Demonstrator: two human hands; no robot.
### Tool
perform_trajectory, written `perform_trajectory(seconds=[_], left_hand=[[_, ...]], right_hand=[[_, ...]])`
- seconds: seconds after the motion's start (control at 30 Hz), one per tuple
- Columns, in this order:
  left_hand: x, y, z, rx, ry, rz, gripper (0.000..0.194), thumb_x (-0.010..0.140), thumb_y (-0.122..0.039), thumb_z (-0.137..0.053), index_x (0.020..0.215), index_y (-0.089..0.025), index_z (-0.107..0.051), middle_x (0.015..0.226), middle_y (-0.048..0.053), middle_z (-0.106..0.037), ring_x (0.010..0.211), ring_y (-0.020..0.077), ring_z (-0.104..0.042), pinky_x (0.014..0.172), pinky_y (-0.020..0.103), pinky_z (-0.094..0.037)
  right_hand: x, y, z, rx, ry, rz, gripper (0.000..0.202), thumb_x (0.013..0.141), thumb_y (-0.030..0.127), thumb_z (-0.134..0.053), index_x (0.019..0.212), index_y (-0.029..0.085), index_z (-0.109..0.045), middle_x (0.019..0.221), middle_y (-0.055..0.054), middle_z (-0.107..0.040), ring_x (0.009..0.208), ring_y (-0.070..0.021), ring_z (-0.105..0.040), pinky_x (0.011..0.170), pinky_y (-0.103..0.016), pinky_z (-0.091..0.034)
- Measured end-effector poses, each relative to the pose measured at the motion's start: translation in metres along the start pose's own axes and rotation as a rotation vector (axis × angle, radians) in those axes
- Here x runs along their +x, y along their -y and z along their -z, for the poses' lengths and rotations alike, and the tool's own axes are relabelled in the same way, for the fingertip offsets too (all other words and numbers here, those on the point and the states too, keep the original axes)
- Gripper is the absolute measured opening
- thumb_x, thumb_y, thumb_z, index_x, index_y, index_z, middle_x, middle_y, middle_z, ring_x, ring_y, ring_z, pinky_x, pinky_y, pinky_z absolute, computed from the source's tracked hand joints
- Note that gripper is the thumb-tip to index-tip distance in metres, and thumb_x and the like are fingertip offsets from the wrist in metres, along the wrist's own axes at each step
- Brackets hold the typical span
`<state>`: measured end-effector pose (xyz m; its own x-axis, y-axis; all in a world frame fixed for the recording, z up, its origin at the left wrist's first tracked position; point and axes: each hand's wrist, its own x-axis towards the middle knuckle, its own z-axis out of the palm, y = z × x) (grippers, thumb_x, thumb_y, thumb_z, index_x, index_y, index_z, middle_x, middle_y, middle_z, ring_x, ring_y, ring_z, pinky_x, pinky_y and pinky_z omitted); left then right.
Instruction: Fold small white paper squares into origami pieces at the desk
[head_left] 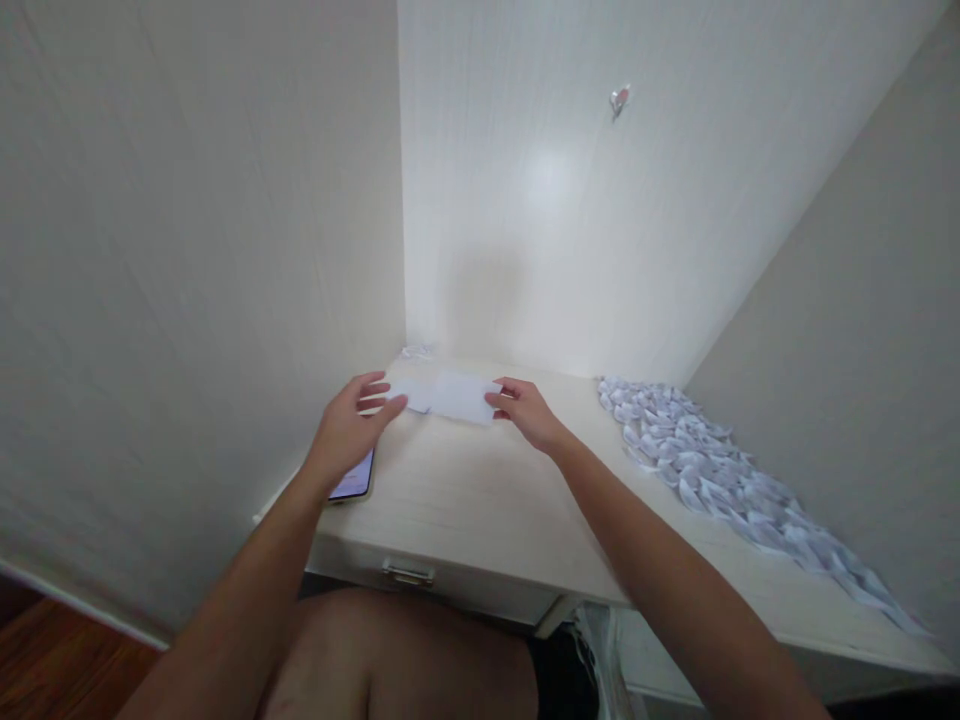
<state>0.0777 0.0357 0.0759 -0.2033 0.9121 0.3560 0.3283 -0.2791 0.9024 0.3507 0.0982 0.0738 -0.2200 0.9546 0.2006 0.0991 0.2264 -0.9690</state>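
Note:
Both hands are over the back part of a pale desk. My right hand (517,405) pinches the right edge of a white sheet (461,396) between thumb and fingers. A smaller white piece (411,393) lies against the sheet's left side, and the two look joined or overlapping. At the left end of that piece is my left hand (364,408), its thumb on the near edge and its fingers spread apart behind. A phone (354,478) with a lit screen rests on the desk below my left hand, partly hidden by the wrist.
Many white, petal-like pieces (697,455) lie in a long pile along the desk's right side. A small white bundle (417,352) sits in the back left corner. Walls enclose the desk (480,500); a drawer handle (407,573) is on its front, above bare legs.

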Motion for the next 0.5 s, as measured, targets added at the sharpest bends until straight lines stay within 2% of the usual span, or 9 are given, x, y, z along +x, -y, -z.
perform_trajectory(seconds=[0.07,0.13,0.2,0.27,0.33,0.4,0.5], left_hand=[[0.014,-0.021,-0.031,-0.071,0.120,0.002,0.070,0.070,-0.048,-0.080,0.129,-0.017,-0.061,0.123,0.016,-0.070,0.104,0.0271,-0.070,0.087,0.041,-0.057],[0.023,-0.030,-0.061,-0.092,0.181,0.034,0.071,0.065,-0.041,-0.084,0.128,-0.016,-0.063,0.120,0.017,-0.071,0.095,0.0254,-0.071,0.080,0.039,-0.057],[0.025,-0.027,-0.087,-0.153,0.259,0.039,0.062,0.067,-0.037,-0.081,0.124,-0.014,-0.066,0.107,0.014,-0.074,0.080,0.0213,-0.070,0.069,0.034,-0.057],[0.023,-0.019,-0.103,-0.178,0.264,0.039,0.051,0.070,-0.036,-0.077,0.115,-0.013,-0.071,0.094,0.012,-0.074,0.069,0.0183,-0.067,0.057,0.029,-0.053],[0.019,-0.011,-0.110,-0.199,0.257,0.040,0.050,0.071,-0.035,-0.075,0.115,-0.012,-0.071,0.089,0.010,-0.073,0.066,0.0176,-0.066,0.051,0.026,-0.051],[0.015,-0.006,-0.109,-0.236,0.293,0.040,0.052,0.070,-0.032,-0.072,0.118,-0.013,-0.070,0.090,0.009,-0.073,0.068,0.0183,-0.068,0.053,0.028,-0.055],[0.012,0.000,-0.098,-0.280,0.501,-0.014,0.047,0.066,-0.023,-0.068,0.112,-0.016,-0.073,0.102,0.009,-0.075,0.076,0.0199,-0.072,0.066,0.035,-0.062]], right_hand=[[-0.012,0.000,0.018,0.032,0.032,-0.009,0.025,0.073,0.037,-0.075,0.091,0.019,-0.072,0.085,-0.003,-0.072,0.077,-0.0162,-0.066,0.072,-0.030,-0.055],[-0.018,-0.002,0.028,0.063,0.072,-0.029,0.027,0.071,0.037,-0.077,0.090,0.020,-0.072,0.084,-0.003,-0.072,0.077,-0.0160,-0.065,0.073,-0.030,-0.054],[-0.020,-0.006,0.033,0.101,0.072,-0.036,0.028,0.069,0.037,-0.080,0.090,0.020,-0.073,0.084,-0.002,-0.072,0.077,-0.0156,-0.065,0.073,-0.029,-0.052],[-0.018,-0.011,0.032,0.145,-0.009,-0.013,0.033,0.066,0.037,-0.083,0.092,0.020,-0.072,0.086,-0.003,-0.073,0.076,-0.0156,-0.064,0.071,-0.029,-0.051],[-0.014,-0.017,0.030,0.174,-0.120,0.022,0.038,0.064,0.039,-0.085,0.094,0.020,-0.070,0.088,-0.003,-0.074,0.076,-0.0161,-0.064,0.071,-0.029,-0.050],[-0.012,-0.021,0.029,0.180,-0.186,0.041,0.041,0.062,0.041,-0.086,0.093,0.020,-0.068,0.087,-0.003,-0.073,0.075,-0.0160,-0.064,0.070,-0.029,-0.050],[-0.010,-0.024,0.030,0.178,-0.222,0.034,0.043,0.062,0.042,-0.086,0.093,0.021,-0.064,0.078,0.001,-0.069,0.070,-0.0139,-0.060,0.065,-0.027,-0.048]])
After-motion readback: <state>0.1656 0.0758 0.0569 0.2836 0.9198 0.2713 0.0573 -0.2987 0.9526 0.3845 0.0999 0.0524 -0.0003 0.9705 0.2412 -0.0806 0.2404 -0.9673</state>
